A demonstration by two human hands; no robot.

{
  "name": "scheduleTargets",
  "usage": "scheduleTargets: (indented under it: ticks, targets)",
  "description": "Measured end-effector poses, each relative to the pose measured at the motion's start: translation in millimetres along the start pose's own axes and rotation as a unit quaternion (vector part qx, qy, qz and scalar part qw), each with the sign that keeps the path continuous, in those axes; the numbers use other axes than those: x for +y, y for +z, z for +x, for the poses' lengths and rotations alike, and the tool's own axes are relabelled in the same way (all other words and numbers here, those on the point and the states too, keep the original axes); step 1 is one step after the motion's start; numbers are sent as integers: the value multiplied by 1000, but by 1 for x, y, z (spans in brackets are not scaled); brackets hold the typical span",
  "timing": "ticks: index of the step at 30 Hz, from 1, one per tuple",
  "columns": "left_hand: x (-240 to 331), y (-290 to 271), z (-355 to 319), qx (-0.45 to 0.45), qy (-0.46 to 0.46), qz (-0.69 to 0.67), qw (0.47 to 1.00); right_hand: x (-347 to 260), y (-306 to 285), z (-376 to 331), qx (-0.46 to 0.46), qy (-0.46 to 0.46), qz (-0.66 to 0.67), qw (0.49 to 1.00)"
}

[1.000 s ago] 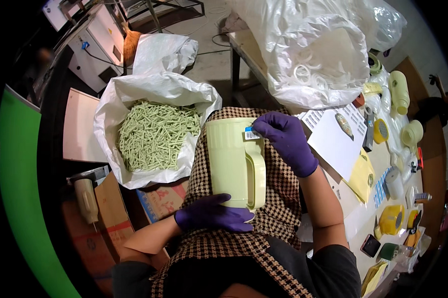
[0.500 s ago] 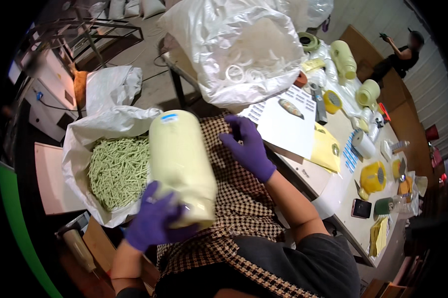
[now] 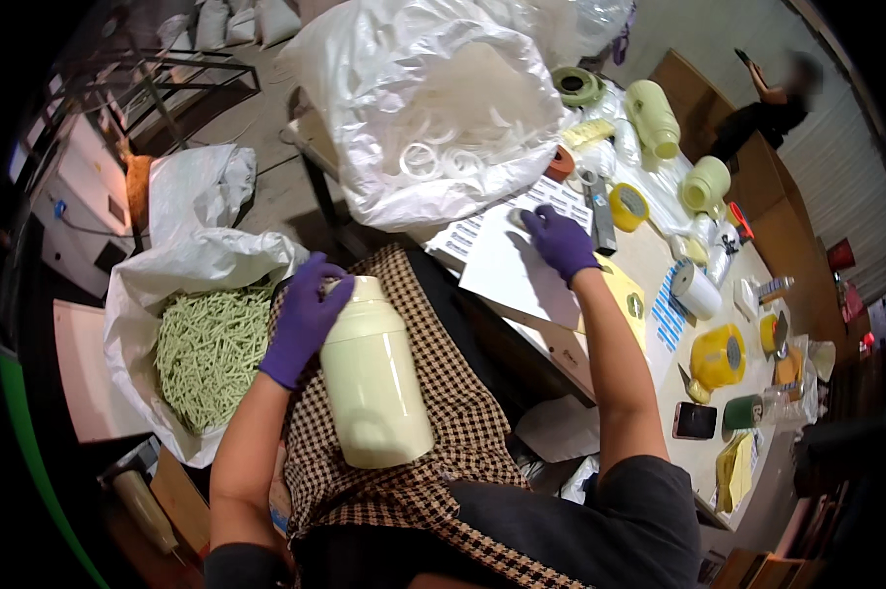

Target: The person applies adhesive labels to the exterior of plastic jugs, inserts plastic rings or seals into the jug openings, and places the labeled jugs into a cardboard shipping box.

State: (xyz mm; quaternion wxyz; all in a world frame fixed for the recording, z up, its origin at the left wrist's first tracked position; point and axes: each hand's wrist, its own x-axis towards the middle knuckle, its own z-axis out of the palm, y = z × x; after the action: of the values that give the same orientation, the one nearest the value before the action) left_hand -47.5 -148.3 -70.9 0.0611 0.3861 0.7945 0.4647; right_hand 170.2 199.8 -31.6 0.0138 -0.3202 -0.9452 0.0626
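A glossy cream vacuum flask body (image 3: 376,393) rests tilted on my lap, its narrower neck end pointing away from me. My left hand (image 3: 311,319), in a purple glove, is closed round that neck from the left side. Over on the table, my purple-gloved right hand (image 3: 561,245) reaches onto a white sheet (image 3: 507,270), with bent fingers at a small oval patch that they mostly cover. Whatever lies under those fingertips is hidden. A white sack (image 3: 134,324) of short pale green sticks (image 3: 212,358) stands left of the flask.
A large white bag (image 3: 340,128) of pale rings sits at the table's far end. Along the tabletop lie tape rolls (image 3: 718,355), a phone (image 3: 694,420), yellow papers (image 3: 732,471) and more cream flask bodies (image 3: 651,118). Behind the cardboard, another person (image 3: 772,113) stands.
The flask has turned end for end, its neck now away from me. My left hand moved with the neck end; my right hand went from beside the flask to the white sheet.
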Motion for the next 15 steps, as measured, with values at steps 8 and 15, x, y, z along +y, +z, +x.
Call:
scheduleTargets:
  ticks: [8, 15]
  targets:
    - [90, -12, 18, -25, 363, 230, 903, 12, -8, -31, 126, 66, 216, 966]
    - [213, 172, -4, -233, 575, 59, 782, 76, -53, -192, 336, 56, 179, 923]
